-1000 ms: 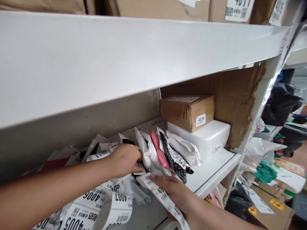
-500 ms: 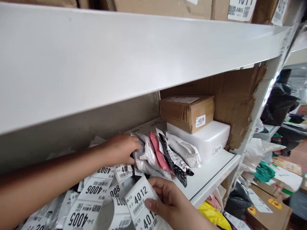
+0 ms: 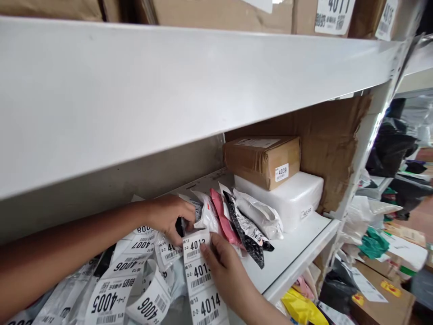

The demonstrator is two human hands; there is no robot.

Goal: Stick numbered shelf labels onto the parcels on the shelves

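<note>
My right hand [image 3: 228, 266] pinches a strip of white number labels [image 3: 204, 289] between thumb and fingers; 4014 is readable near its lower end. The strip's top touches the row of parcels. My left hand [image 3: 172, 216] reaches in from the left, its fingers curled over a plastic parcel bag [image 3: 195, 205], mostly hidden behind them. Beside it lean a white bag [image 3: 208, 214], a pink bag [image 3: 225, 219] and a black-and-white bag [image 3: 245, 230]. Below my left hand, long label strips [image 3: 118, 280] with numbers such as 4005 and 4006 curl over other bags.
A cardboard box [image 3: 264, 158] labelled 4039 sits on a white wrapped package [image 3: 287, 198] at the shelf's right end. The upper shelf's wide white edge [image 3: 169, 90] runs overhead. A metal post [image 3: 363, 162] stands at right, with more parcels [image 3: 375, 280] beyond.
My right hand has raised the label strip against the parcels, and it now hangs straighter with 4014 showing. My left hand has shifted slightly left and down, its fingers still curled at the bags.
</note>
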